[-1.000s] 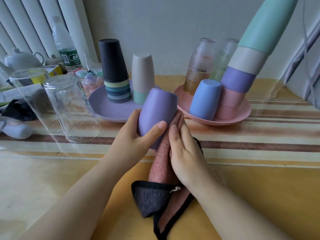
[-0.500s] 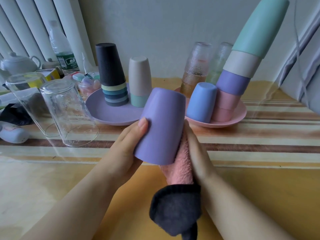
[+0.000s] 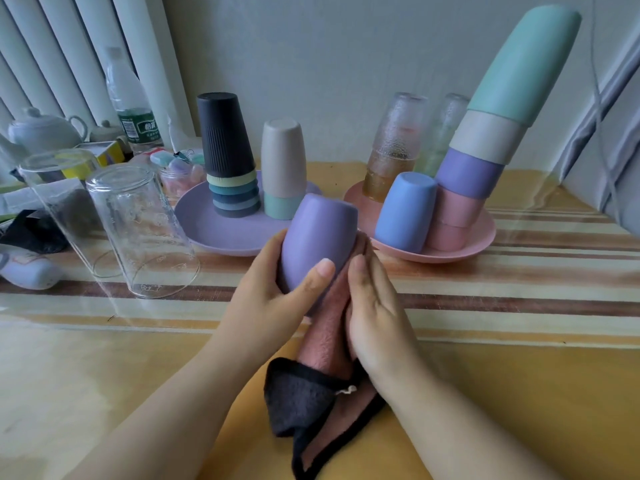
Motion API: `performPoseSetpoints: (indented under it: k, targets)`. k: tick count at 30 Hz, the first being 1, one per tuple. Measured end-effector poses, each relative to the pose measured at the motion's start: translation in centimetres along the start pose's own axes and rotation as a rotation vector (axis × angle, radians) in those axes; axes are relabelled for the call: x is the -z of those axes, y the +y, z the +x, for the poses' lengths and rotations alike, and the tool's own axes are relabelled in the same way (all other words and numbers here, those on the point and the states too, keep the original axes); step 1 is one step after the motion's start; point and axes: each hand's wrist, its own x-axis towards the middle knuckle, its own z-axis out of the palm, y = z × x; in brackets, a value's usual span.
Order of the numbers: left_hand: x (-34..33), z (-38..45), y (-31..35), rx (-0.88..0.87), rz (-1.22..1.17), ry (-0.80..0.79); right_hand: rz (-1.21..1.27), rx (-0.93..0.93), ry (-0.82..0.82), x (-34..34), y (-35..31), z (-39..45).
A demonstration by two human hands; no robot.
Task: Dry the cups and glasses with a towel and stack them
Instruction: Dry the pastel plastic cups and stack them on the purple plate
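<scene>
the left hand (image 3: 277, 299) grips a purple cup (image 3: 317, 244) above the desk (image 3: 519, 375); the right hand (image 3: 377, 313), fingers straight, presses a towel (image 3: 325, 341) to it. a smooth cup could slip loose, and a stray elbow could topple the leaning stack (image 3: 491, 133) just beyond.

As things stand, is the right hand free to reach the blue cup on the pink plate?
Probably not yet: the right hand presses the pink towel against the purple cup that the left hand grips. The path to the blue cup itself looks open.
</scene>
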Motion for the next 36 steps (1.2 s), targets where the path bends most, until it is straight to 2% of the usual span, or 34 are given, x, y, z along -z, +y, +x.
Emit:
performPoseSetpoints:
  k: [3,8,10,14,16,21,27,31,36]
  targets:
    - [0.2,0.2,-0.3,0.027,0.011,-0.014,-0.014,-0.015,0.006,-0.1,0.1,-0.2]
    - [0.6,-0.1,0.9,0.125,-0.038,-0.306,0.127,0.022,0.048,1.4,-1.7,0.6]
    - [0.9,-0.2,1.3,0.203,-0.069,-0.376,0.168,0.025,0.028,2.1,-2.0,0.9]
    - [1.4,-0.2,1.5,0.512,-0.348,-0.438,0.180,0.068,-0.018,2.7,-2.3,1.0]
    - [1.2,-0.2,1.2,0.539,-0.454,-0.444,0.182,0.097,-0.015,2.7,-2.4,1.1]
    - [0.1,-0.4,0.8,0.477,-0.452,-0.296,0.095,0.152,0.110,2.4,-1.3,1.2]
    - [-0.3,-0.3,0.1,0.096,-0.213,-0.038,0.035,0.038,-0.001,0.6,-0.6,0.2]
    - [0.2,-0.1,-0.5,0.071,-0.185,-0.054,-0.032,0.023,-0.046,0.8,0.2,0.7]
    - [0.9,0.3,-0.2,0.032,-0.197,0.034,-0.038,-0.089,-0.076,1.1,0.9,1.5]
